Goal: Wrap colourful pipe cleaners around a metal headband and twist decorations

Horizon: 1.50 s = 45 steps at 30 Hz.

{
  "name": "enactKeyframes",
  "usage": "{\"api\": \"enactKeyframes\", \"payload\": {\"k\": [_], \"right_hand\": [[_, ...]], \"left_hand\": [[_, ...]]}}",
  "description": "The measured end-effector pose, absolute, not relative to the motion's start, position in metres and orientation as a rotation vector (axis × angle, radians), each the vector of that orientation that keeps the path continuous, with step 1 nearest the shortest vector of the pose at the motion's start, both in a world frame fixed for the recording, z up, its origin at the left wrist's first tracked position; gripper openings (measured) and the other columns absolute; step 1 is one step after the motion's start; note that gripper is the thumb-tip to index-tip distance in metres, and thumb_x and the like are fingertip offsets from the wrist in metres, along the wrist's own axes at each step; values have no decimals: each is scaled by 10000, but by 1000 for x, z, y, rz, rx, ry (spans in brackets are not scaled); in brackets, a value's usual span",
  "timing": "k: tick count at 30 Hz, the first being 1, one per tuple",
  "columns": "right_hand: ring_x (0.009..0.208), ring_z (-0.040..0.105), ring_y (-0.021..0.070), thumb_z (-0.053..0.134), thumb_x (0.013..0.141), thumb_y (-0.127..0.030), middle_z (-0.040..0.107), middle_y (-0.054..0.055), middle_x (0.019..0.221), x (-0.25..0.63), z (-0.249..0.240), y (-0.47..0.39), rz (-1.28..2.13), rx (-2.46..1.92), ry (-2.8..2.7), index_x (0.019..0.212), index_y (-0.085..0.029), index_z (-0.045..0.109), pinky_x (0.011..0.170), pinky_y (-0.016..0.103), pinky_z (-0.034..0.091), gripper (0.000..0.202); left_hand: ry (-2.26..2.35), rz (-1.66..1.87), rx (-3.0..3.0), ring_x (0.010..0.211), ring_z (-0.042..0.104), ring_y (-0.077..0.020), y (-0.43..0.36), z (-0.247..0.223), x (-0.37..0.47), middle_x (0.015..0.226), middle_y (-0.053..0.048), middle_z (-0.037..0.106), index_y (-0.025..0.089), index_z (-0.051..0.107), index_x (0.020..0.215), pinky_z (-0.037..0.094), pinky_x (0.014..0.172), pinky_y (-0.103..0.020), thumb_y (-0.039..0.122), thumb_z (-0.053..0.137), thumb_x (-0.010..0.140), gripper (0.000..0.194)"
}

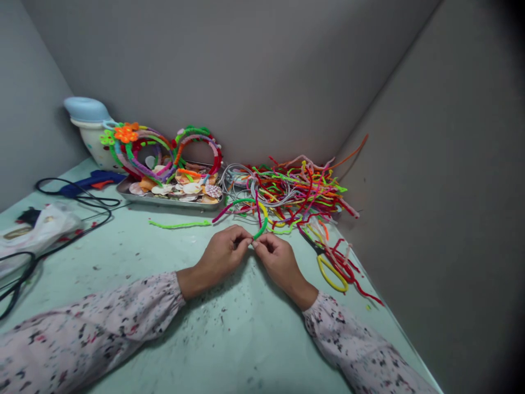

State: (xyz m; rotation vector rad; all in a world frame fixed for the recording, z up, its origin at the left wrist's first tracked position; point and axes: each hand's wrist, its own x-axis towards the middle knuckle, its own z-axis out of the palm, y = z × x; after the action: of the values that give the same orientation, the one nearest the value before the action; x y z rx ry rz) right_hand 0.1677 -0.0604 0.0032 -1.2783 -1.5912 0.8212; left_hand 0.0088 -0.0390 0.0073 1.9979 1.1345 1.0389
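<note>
In the middle of the table, my left hand (223, 254) and my right hand (283, 265) meet, fingertips almost touching. Both pinch the near end of a curved headband (264, 214) wrapped in coloured pipe cleaner. Green and yellow bands show on it, with dark magenta toward its far end at the left. Closed fingers hide the very tip. A loose lime-green pipe cleaner (180, 225) lies to the left, beyond my left hand. Yellow-handled scissors (333, 275) rest to the right of my right hand, partly among red pipe cleaners (348, 265).
Behind my hands, a metal tray (172, 202) holds shells, with finished headbands (164, 143) standing on it. Grey wire hoops (233, 175) and a heap of pipe cleaners (303, 183) lie beside it. At left are a blue glue gun (88, 182), black cable (107, 203), plastic bag (53, 227) and blue-lidded container (96, 134).
</note>
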Motion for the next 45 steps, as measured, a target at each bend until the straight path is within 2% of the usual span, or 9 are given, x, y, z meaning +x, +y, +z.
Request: {"api": "enactKeyframes", "payload": {"k": [16,21,35,41,45], "right_hand": [[516,394,104,560,767,-283,467,-56,560,164,1,-60,927,-1302,-1480,669,-182,570,495,221,321,141],[518,400,105,553,749,-263,482,-53,566,164,0,-60,914,-1306,-1463,668,-180,574,501,223,326,118],[574,440,123,533,723,-237,517,-33,597,163,-1,-61,891,-1316,-1453,646,-187,562,529,227,350,95],[510,418,108,548,782,-271,469,-60,546,165,3,-57,931,-1288,-1468,671,-192,545,501,224,342,137],[552,489,111,555,846,-334,582,-26,676,166,4,-58,879,-1244,-1541,840,-181,613,528,226,393,164]], "left_hand": [[1147,1025,2009,764,577,-148,-42,5,11,810,-13,643,166,650,841,431,710,-270,150,515,835,136],[1112,1050,2056,822,593,-151,-43,4,10,861,-18,659,173,663,882,442,758,-273,116,505,834,175],[1162,1018,2145,816,601,-167,-46,6,12,855,-36,673,166,679,883,453,759,-285,113,525,830,171],[1136,1090,2090,827,594,-159,-46,9,13,866,-32,658,162,649,889,458,763,-280,127,495,860,160],[1119,1182,2041,856,605,-148,-41,11,11,894,-23,672,168,648,913,460,781,-265,137,508,868,150]]}}
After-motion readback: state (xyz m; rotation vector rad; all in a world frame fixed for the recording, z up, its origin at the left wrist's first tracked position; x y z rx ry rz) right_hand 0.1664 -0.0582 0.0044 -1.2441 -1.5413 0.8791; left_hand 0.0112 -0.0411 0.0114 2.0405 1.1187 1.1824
